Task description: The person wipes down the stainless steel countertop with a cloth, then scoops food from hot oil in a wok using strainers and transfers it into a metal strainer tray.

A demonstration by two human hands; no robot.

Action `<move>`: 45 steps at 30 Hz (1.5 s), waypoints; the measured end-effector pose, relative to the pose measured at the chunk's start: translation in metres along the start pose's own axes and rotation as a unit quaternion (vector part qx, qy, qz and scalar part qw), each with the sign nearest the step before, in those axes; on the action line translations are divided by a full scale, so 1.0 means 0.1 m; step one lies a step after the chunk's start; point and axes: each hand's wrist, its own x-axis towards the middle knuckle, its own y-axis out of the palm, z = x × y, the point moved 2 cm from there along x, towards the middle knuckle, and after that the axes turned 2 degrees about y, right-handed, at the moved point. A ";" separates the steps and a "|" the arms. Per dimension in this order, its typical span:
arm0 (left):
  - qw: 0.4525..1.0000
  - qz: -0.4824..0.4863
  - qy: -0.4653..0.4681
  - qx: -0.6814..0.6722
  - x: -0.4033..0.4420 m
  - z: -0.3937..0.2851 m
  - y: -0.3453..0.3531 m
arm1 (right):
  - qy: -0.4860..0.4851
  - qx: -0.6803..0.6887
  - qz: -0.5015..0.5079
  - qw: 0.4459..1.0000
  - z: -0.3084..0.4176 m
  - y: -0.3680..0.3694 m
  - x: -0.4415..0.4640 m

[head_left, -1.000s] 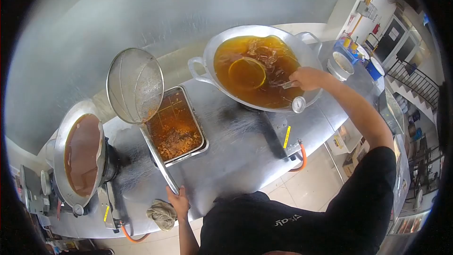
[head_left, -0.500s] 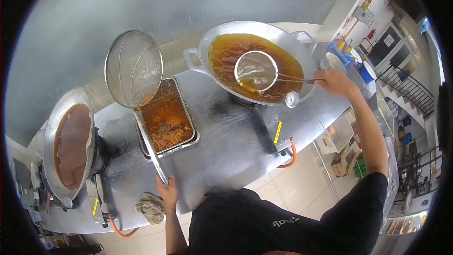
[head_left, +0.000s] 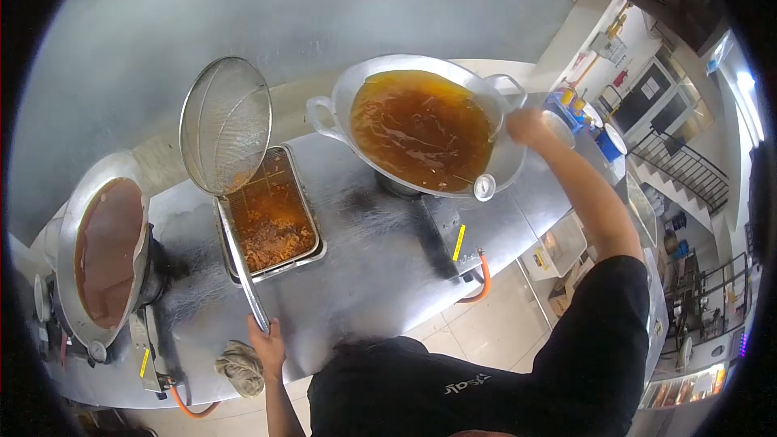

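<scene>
My left hand (head_left: 269, 345) is closed round the handle end of a large wire skimmer (head_left: 225, 125), whose round mesh is raised at the back edge of a rectangular tray (head_left: 317, 249). Orange-brown crumbs and oil lie in that tray. At the right rim of a big metal wok (head_left: 356, 81) is my right hand (head_left: 526, 125), fingers closed and blurred round the handle of the small strainer. The strainer's round head does not show; it appears to be under the brown oil (head_left: 421, 125). A dial thermometer (head_left: 484, 187) sits at the wok's front rim.
A second wok (head_left: 81, 194) with brown liquid stands at the left, with a burner under it. A crumpled cloth (head_left: 240, 368) lies at the table's front edge. Orange hoses hang at that edge. White and blue tubs (head_left: 610, 142) stand at the far right.
The small strainer, lifted above the oil half a second ago, has gone down out of sight. My right hand has moved to the wok's rim. My left hand still holds the large skimmer.
</scene>
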 end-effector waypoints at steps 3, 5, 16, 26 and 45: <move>0.999 -0.015 0.032 0.000 -0.05 -0.11 0.00 | -0.071 0.058 0.098 0.991 0.38 0.09 0.26; 1.000 0.008 -0.021 -0.006 -0.08 0.18 -0.01 | -0.114 0.096 0.140 0.979 0.60 0.04 0.38; 1.000 -0.009 0.000 -0.027 -0.14 -0.08 0.00 | -0.183 0.400 0.062 0.896 1.03 -0.64 0.80; 0.999 0.019 0.040 0.027 -0.05 -0.29 -0.19 | 0.056 0.279 -0.047 0.957 0.61 -0.31 0.93; 0.998 -0.012 0.051 0.019 0.09 -0.15 -0.09 | -0.049 0.061 0.057 0.995 0.34 0.31 0.02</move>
